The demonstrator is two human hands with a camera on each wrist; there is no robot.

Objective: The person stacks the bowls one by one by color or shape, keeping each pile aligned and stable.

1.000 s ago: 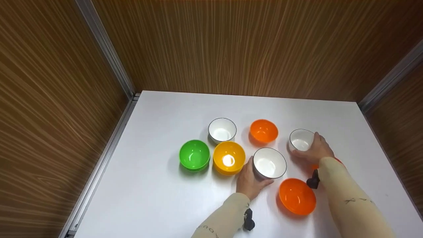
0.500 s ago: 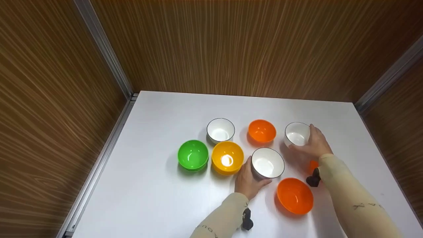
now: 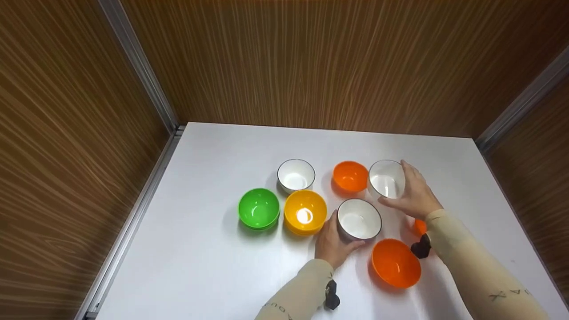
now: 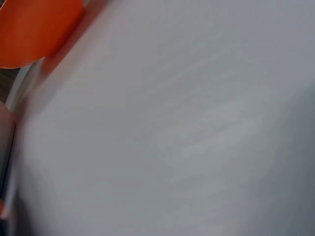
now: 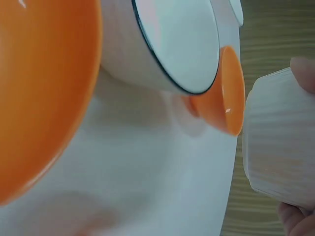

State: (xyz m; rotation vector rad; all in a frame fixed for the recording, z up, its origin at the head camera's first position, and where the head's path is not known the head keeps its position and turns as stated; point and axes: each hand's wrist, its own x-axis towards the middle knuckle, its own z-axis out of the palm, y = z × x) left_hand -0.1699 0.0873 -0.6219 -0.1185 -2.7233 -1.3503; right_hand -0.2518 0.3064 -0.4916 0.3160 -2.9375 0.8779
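My right hand (image 3: 413, 191) grips a white bowl (image 3: 386, 180) by its side, thumb below and fingers at the far rim. In the right wrist view this bowl (image 5: 280, 137) is held up off the table. With fingers along its left side and thumb at its front, my left hand (image 3: 334, 242) holds a second white bowl (image 3: 359, 218), which has a dark rim. An orange bowl (image 3: 351, 177) sits just left of the raised bowl. Nearer the front is a larger orange bowl (image 3: 395, 263), tilted a little in view.
Left of my left hand stand a stack of yellow bowls (image 3: 306, 211) and a stack of green bowls (image 3: 259, 208). Another white bowl (image 3: 296, 174) stands behind the yellow stack. My right forearm partly covers an orange thing (image 3: 419, 226). Wood-grain panels (image 3: 284, 66) enclose the white table (image 3: 186, 266).
My right hand has lifted its white bowl and carried it left and away from me, close to the rear orange bowl. My left hand stays at its white bowl.
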